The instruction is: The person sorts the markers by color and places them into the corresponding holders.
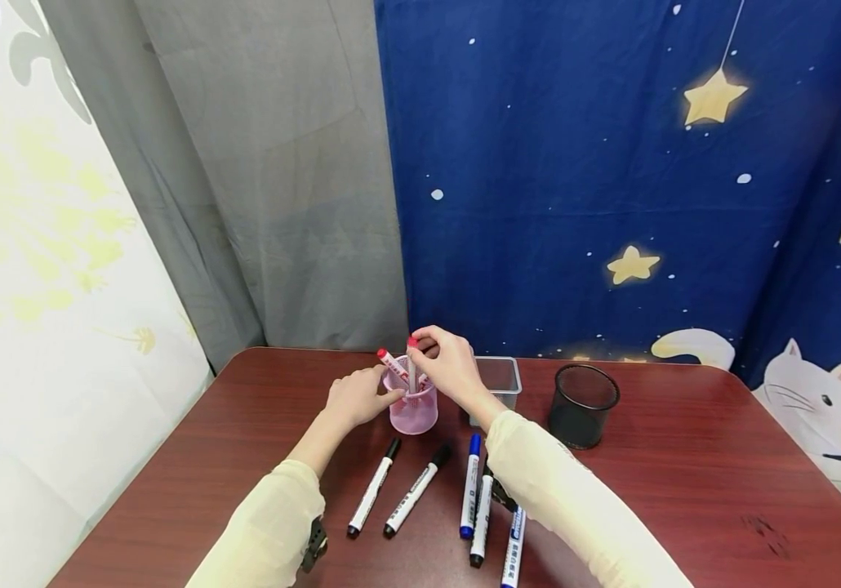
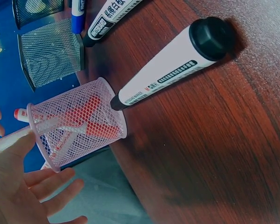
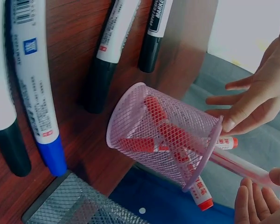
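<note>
A pink mesh cup (image 1: 415,415) stands near the table's back edge with several red-capped markers in it. My right hand (image 1: 450,367) pinches the top of an upright red marker (image 1: 412,367) whose lower end is inside the cup. In the right wrist view the right fingers (image 3: 259,200) hold that marker's end beyond the rim. At the cup's left rim rests my left hand (image 1: 357,398), thumb on the rim and the other fingers loosely extended, as the left wrist view also shows of the hand (image 2: 32,186).
Black-capped markers (image 1: 374,487) (image 1: 417,492) and a blue-capped marker (image 1: 470,487) lie in front of the cup, more under the right forearm. Behind that arm stands a grey rectangular mesh holder (image 1: 503,377); a black round mesh cup (image 1: 584,408) is further right.
</note>
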`<control>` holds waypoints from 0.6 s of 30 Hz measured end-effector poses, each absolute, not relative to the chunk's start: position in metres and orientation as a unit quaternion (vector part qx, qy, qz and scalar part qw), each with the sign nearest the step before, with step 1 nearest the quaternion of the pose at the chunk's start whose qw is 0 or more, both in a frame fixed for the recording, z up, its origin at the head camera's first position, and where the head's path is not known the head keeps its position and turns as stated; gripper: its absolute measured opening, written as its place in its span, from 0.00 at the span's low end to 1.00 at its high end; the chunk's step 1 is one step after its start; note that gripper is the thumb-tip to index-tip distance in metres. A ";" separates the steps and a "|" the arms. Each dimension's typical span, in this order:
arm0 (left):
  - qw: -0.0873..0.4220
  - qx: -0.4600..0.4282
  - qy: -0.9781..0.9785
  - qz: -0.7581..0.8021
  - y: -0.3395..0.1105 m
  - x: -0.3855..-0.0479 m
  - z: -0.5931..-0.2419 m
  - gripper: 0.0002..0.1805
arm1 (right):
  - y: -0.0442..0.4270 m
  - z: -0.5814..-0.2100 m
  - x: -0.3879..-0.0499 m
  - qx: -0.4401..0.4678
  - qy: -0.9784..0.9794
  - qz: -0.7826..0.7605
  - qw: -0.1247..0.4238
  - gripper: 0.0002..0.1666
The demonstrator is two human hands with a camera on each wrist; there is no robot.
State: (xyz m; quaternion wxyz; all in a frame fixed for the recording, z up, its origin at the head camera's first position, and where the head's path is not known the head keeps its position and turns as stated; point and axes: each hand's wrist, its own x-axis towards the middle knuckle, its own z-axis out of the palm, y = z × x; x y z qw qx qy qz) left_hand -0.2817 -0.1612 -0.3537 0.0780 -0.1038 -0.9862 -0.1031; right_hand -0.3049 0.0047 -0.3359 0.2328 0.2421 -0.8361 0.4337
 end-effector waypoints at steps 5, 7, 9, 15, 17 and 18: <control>0.082 -0.103 -0.986 -0.103 -0.160 -0.282 -0.353 0.30 | 0.013 -0.335 -0.306 0.239 -0.834 0.433 0.244 0.13; 0.086 -0.103 -0.985 -0.105 -0.160 -0.282 -0.353 0.28 | 0.016 -0.335 -0.306 0.237 -0.835 0.429 0.248 0.12; 0.088 -0.103 -0.985 -0.106 -0.160 -0.282 -0.354 0.28 | 0.019 -0.335 -0.306 0.237 -0.837 0.427 0.250 0.12; 0.086 -0.106 -0.984 -0.111 -0.160 -0.282 -0.355 0.29 | 0.033 -0.340 -0.309 0.236 -0.842 0.414 0.251 0.11; 0.087 -0.107 -0.984 -0.110 -0.160 -0.282 -0.355 0.28 | 0.040 -0.341 -0.309 0.232 -0.847 0.408 0.249 0.11; 0.088 -0.108 -0.984 -0.110 -0.160 -0.282 -0.355 0.28 | 0.044 -0.342 -0.309 0.231 -0.850 0.404 0.248 0.11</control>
